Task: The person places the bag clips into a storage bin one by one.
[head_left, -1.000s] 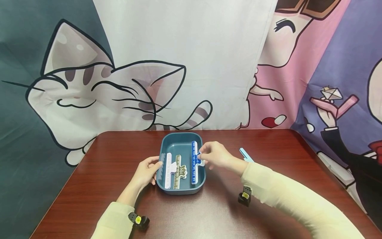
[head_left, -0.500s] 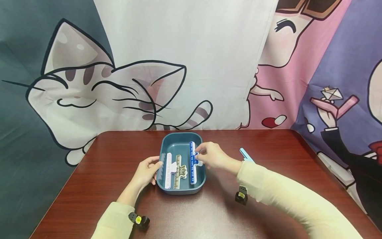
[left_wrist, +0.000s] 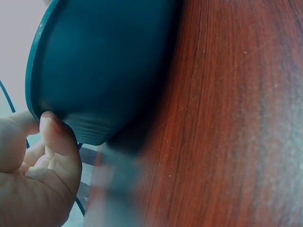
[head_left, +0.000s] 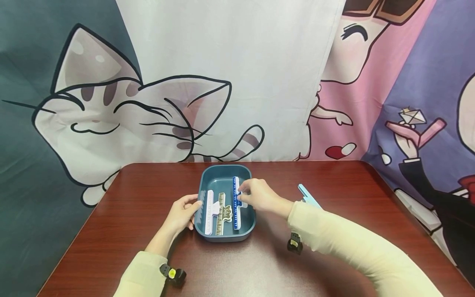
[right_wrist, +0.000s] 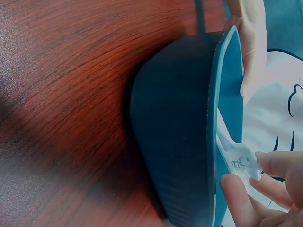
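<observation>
Where the right hand pinches: thumb and fingers of the right hand (head_left: 259, 196) grasp the short handle of the blue clip (head_left: 235, 210), a coiled metal spring (right_wrist: 239, 164) showing between its pale plastic arms.
Blue clip: long, straight and narrow, its bar marked with fine white ticks; it lies lengthwise within the tray's outline, right of the gold clip. Whether it touches the floor I cannot tell.
Left hand: the left hand (head_left: 180, 212) grips the tray's left rim, thumb above and fingers outside.
Gold clip: ribbed bar with a scalloped, pale-edged handle, lying in the tray's middle (head_left: 220, 214).
White clip: pale plastic with a toothed bar, between the gold clip and the left wall (head_left: 209, 212).
Tray: deep teal, smooth, rounded at the corners, with sloping walls (head_left: 222, 239).
Light-blue piece: slender, round-tipped, partly hidden by the right sleeve (head_left: 306, 194).
Sleeves: cream, softly creased, finely ribbed on the right (head_left: 341, 235).
Table: reddish-brown, streaked with wood grain, glossy near the front (head_left: 130, 206).
Backdrop: cloth printed with a cat outlined in black (head_left: 274, 62).
</observation>
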`<action>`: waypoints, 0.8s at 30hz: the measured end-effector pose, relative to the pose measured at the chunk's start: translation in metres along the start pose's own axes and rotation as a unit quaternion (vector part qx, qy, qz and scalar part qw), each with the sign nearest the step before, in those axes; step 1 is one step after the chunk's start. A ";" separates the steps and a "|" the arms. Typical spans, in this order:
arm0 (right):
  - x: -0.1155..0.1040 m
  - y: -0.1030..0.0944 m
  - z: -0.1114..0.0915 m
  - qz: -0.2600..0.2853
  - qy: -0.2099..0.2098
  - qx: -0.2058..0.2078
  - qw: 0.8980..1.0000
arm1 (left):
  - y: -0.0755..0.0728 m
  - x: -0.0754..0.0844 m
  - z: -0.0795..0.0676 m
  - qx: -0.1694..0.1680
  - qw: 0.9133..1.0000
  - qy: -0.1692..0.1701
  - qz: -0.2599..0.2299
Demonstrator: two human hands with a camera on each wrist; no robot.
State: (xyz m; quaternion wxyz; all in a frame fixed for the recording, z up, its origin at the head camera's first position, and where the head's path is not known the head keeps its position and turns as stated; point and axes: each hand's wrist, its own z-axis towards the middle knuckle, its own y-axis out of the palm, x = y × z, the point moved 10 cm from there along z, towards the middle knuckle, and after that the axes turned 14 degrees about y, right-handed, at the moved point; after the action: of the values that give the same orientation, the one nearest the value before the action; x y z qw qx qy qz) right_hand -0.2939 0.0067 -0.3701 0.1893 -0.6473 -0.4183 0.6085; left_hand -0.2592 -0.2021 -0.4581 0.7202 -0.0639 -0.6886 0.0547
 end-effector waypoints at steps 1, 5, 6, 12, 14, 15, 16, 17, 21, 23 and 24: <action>-0.002 0.000 0.000 -0.010 -0.008 0.005 1.000 | 0.000 0.000 0.000 0.000 1.000 0.000 0.000; -0.008 0.002 0.000 -0.042 -0.037 0.020 0.998 | 0.000 0.001 0.000 0.001 1.000 0.002 -0.002; -0.009 0.002 0.000 -0.046 -0.041 0.020 0.998 | 0.000 0.001 0.000 0.002 1.000 0.002 -0.002; -0.012 0.007 0.001 -0.073 -0.057 0.032 0.995 | 0.000 0.000 0.000 0.003 1.000 0.003 0.004; -0.013 0.008 0.002 -0.080 -0.059 0.035 0.994 | 0.000 0.000 0.000 0.004 1.000 0.005 0.004; -0.014 0.008 0.001 -0.084 -0.061 0.036 0.994 | 0.000 0.000 0.001 0.004 1.000 0.005 0.005; -0.015 0.008 0.001 -0.087 -0.062 0.036 0.994 | 0.000 0.000 0.001 0.004 1.000 0.004 0.005; -0.016 0.009 0.001 -0.090 -0.063 0.036 0.993 | 0.000 -0.001 0.001 0.004 1.000 0.003 0.004; -0.018 0.011 0.002 -0.098 -0.066 0.038 0.992 | 0.000 -0.001 0.001 0.002 1.000 0.001 0.001; -0.018 0.013 0.003 -0.102 -0.063 0.039 0.992 | 0.000 -0.001 0.001 0.002 1.000 0.000 0.001; -0.018 0.014 0.003 -0.104 -0.062 0.039 0.992 | 0.000 -0.001 0.001 0.002 1.000 0.000 0.002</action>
State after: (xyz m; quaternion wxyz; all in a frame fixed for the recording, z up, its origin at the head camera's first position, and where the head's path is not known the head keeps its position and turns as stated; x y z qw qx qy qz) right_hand -0.2907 -0.0160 -0.3693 0.2503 -0.5535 -0.4703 0.6402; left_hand -0.2603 -0.2026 -0.4591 0.7204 -0.0637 -0.6883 0.0574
